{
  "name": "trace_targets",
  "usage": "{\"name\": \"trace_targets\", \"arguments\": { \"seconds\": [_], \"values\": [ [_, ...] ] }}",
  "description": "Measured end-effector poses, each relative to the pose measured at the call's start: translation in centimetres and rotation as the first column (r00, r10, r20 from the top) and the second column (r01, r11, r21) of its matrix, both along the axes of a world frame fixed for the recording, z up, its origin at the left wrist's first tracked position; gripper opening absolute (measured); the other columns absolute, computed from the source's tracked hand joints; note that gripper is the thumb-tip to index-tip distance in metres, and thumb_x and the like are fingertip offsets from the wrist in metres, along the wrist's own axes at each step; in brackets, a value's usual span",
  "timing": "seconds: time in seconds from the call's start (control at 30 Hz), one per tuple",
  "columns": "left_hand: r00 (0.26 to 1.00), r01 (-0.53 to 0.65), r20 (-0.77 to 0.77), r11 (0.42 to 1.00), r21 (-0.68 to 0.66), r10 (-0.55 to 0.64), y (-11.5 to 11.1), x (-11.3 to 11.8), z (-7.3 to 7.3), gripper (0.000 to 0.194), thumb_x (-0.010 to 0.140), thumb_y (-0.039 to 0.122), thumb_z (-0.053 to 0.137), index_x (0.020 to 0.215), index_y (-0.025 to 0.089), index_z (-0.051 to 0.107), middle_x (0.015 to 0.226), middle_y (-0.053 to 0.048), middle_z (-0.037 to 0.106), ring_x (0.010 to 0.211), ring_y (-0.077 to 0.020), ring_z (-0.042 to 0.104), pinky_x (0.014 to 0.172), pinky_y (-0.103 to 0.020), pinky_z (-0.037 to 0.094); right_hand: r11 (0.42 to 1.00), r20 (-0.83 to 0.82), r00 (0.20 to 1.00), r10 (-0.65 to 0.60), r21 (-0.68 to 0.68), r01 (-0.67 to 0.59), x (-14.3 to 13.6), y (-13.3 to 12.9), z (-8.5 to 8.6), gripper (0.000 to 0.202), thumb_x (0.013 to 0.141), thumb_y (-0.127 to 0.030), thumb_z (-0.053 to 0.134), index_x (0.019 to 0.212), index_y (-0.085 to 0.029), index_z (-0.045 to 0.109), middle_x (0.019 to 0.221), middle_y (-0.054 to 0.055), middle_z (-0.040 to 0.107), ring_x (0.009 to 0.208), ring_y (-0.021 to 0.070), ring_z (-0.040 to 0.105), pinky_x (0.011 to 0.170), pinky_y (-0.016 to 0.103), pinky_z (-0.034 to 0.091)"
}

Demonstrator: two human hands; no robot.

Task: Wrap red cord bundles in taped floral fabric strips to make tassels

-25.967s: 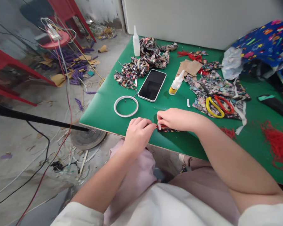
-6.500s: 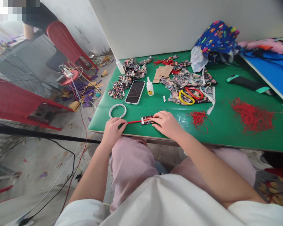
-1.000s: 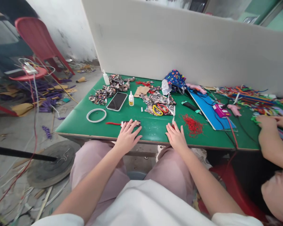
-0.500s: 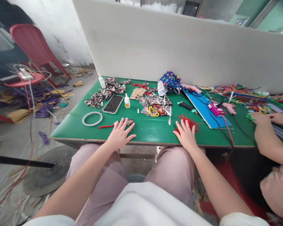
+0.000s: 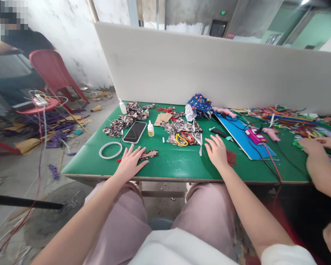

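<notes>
A green table (image 5: 176, 165) stands against a white board (image 5: 198, 70), with a red chair (image 5: 53, 73) on the littered floor beside it. The left hand (image 5: 131, 162) lies flat, fingers spread, holding nothing, touching the fabric piece (image 5: 149, 154). The right hand (image 5: 216, 151), open and empty, has moved off the red threads (image 5: 231, 157) toward the scissors (image 5: 184, 138).

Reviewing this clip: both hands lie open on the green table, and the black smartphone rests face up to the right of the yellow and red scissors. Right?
Not quite. In the head view the black smartphone rests left of the yellow and red scissors, not right. The left hand and right hand do lie open on the green table.
</notes>
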State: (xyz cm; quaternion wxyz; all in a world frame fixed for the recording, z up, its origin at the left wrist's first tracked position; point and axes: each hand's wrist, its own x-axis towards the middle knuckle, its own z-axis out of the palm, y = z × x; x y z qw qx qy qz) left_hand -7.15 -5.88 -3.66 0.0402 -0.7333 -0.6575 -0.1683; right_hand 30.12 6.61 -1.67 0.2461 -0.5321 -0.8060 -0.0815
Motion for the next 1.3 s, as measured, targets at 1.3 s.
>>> {"name": "trace_targets", "arguments": {
  "seconds": [1.3],
  "values": [
    [0.998,0.002,0.059,0.985,0.173,-0.012,-2.3,-3.3,-0.1,0.038,0.089,0.039,0.041,0.117,0.018,0.054,0.112,-0.011,0.059,0.108,-0.0251,0.051,0.098,-0.042,0.038,0.824,-0.292,0.956,0.015,-0.538,-0.177,-1.9,3.1,1.5,0.02,0.08,-0.02,0.042,0.098,-0.015,0.049,0.091,0.006,0.065,0.068,0.0126,0.058,0.061,0.025,0.046]
  ]
}}
